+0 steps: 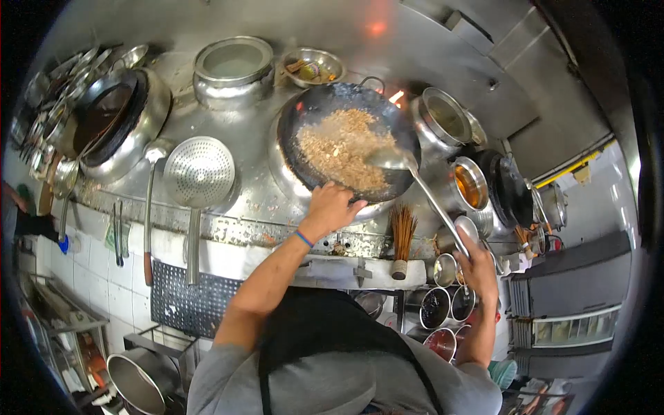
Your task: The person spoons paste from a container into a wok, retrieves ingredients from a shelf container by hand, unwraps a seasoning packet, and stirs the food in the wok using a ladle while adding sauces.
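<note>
A large black wok (277, 142) sits tilted over the burner, with steam rising from the brown, crumbly food (339, 149) spread across it. My left hand (328, 211) grips the wok's near rim, thumb to the right. In my right hand (477, 266) is the long handle of a metal ladle (439, 207). The ladle's bowl rests in the right side of the food, blurred by steam or motion. Flame (396, 97) shows behind the wok's far right edge.
A skimmer (200, 173) and another ladle (150, 200) lie on the steel counter to the left. A bamboo wok brush (403, 232) stands by the front edge. Metal pots (233, 66) surround the wok; sauce containers (434, 308) sit below right. Another person's arm shows far left.
</note>
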`<state>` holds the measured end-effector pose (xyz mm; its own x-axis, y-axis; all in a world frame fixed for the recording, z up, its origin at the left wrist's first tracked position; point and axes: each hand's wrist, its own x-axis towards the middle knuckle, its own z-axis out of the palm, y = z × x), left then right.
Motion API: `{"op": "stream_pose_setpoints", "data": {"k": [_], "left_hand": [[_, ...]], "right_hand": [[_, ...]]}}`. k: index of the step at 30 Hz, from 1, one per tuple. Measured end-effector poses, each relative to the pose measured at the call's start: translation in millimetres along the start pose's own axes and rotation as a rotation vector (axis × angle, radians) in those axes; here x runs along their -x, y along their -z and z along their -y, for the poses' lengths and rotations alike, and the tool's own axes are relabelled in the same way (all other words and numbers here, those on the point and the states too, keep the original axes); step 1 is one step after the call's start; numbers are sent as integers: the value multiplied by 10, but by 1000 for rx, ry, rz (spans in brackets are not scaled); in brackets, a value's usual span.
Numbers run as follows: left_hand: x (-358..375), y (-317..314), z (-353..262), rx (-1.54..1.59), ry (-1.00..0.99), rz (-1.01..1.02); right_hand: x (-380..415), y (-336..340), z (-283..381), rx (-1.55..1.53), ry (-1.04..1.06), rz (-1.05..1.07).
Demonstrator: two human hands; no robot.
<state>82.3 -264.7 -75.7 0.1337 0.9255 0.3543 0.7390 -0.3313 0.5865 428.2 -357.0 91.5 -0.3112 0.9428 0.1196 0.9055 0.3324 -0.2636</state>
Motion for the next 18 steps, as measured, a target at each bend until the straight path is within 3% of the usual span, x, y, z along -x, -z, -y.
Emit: {"op": "stream_pose_setpoints", "data": {"k": [2, 3, 4, 6, 7, 8, 9, 10, 14, 15, 18], "left_hand": [[-25, -74, 4, -61, 2, 1], [-37, -149, 9, -68, 9, -22], [-33, -169, 0, -56, 3, -88], [48, -249, -47, -22, 3, -211], [90, -176, -131, 40, 26, -179], [176, -116, -210, 42, -66, -233], [295, 68, -357, 29, -50, -178], [409, 261, -525, 15, -40, -123], [470, 565, -795, 65, -68, -196], [350, 544, -780, 69, -84, -231], [274, 288, -594, 49, -71, -245]], "right_hand": [[143, -165, -123, -4, 27, 50], [95, -255, 29, 87, -203, 254], [-53, -379, 326, 212, -315, 321], [-183, -877, 203, 76, -216, 202], [-28, -883, 183, 27, -190, 212], [36, -838, 141, -22, -153, 210], [11, -763, 95, -75, -106, 192], [86, -462, 108, -107, -152, 311], [224, -33, -122, -174, 76, 291], [116, -55, 44, -139, -121, 343], [-211, -548, 20, -102, -174, 288]]}}
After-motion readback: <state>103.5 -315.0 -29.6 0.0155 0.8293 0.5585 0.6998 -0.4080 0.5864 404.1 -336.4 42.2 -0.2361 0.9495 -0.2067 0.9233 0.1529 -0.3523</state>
